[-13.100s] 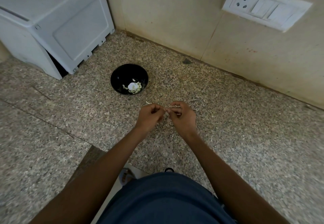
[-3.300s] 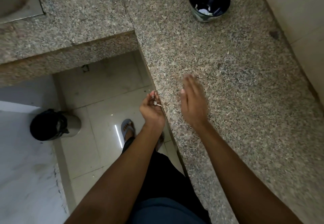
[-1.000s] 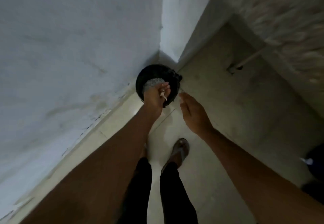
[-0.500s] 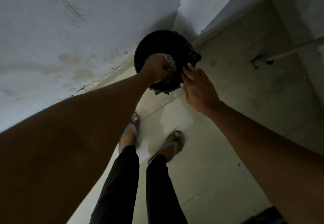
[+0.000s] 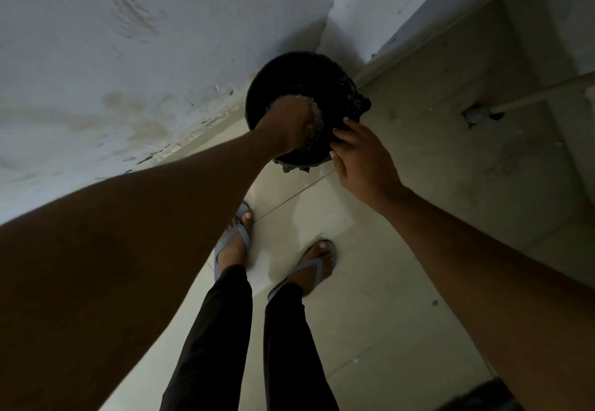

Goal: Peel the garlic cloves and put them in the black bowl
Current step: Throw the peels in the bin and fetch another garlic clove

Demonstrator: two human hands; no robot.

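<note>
1. The left hand reaches down into a black bin; its grip is hidden, so I cannot tell what it holds
2. The right hand, fingers loosely spread, touches the bin's rim
3. The bin stands on the floor by the wall, ahead of sandalled feet
4. Half a second ago the right hand sat slightly further from the rim
5. Garlic and black bowl are out of view

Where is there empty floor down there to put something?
Bare tile lies right of the right sandal, out toward the step with the pipe, and also between the feet and the bin. It is crowded at the bin in the wall corner: the left hand reaches into it and the right hand touches its rim.
</note>
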